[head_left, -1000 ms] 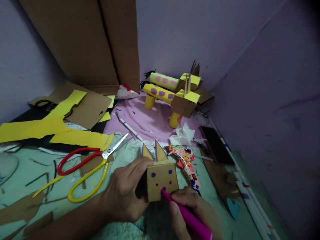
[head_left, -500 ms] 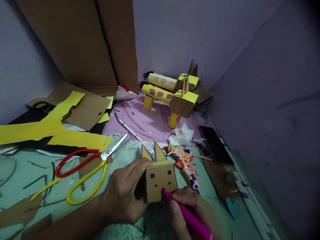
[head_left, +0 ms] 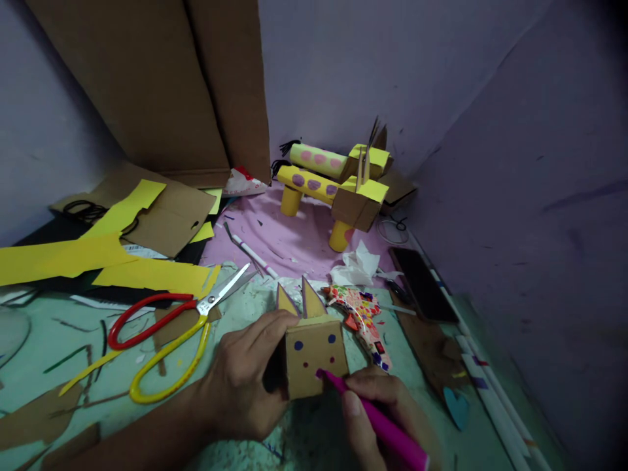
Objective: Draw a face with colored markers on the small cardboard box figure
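Nearest, the right hand (head_left: 400,399) is closed around a pink marker (head_left: 383,422), pinching it near the tip between thumb and fingers. The tip meets the front face of a small cardboard box (head_left: 314,360), which the left hand (head_left: 248,376) grips by its left side, index finger along the top edge. The box sits between the hands; whether its base touches the surface (head_left: 405,366) cannot be told. On its face are two blue dots, with two smaller dark red dots below them, just above the tip. Two pointed pieces (head_left: 313,301) with purple edges stand up at its top, beyond the left fingertips.

Left of the left hand, scissors (head_left: 209,304) with one red and one yellow handle lie partly open among cardboard scraps. Right of the right hand lie a teal heart (head_left: 457,409) and white sticks (head_left: 495,392). Just beyond the right hand is a floral-patterned gun-shaped tool (head_left: 363,317), with a dark phone (head_left: 424,284) farther right and a crumpled tissue (head_left: 357,265) behind it.

Beyond the left hand, yellow paper (head_left: 63,257) overlaps cardboard (head_left: 174,219). Farther ahead of both hands, a spotted yellow figure (head_left: 318,186) stands on pink cloth (head_left: 289,226), a paler one (head_left: 318,157) behind it, near the wall (head_left: 392,72).
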The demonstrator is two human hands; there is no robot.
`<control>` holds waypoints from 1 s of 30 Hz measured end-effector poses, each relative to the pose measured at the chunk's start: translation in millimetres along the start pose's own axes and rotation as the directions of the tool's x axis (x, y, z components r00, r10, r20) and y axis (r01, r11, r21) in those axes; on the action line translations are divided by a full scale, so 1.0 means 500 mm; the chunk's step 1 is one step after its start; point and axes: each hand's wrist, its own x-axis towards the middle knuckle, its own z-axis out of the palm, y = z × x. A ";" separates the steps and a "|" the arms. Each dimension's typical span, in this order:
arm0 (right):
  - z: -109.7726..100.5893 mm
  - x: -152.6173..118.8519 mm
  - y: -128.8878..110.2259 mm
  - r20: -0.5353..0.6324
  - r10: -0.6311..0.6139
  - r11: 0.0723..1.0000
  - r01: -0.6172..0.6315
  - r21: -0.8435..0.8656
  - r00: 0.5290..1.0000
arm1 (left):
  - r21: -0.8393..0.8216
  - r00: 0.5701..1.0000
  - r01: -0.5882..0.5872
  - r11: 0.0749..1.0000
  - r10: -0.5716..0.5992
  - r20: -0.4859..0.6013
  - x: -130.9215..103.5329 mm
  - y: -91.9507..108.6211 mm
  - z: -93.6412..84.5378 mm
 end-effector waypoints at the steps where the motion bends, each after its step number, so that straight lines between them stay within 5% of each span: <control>1: 0.002 0.000 0.000 -0.013 0.003 1.000 -0.003 0.021 1.000 | -0.004 1.000 -0.002 1.000 0.002 -0.001 0.000 0.000 0.000; 30: -0.011 -0.001 0.001 0.108 -0.067 0.995 0.075 -0.071 0.992 | -0.010 1.000 -0.004 1.000 0.004 -0.010 -0.003 -0.002 0.002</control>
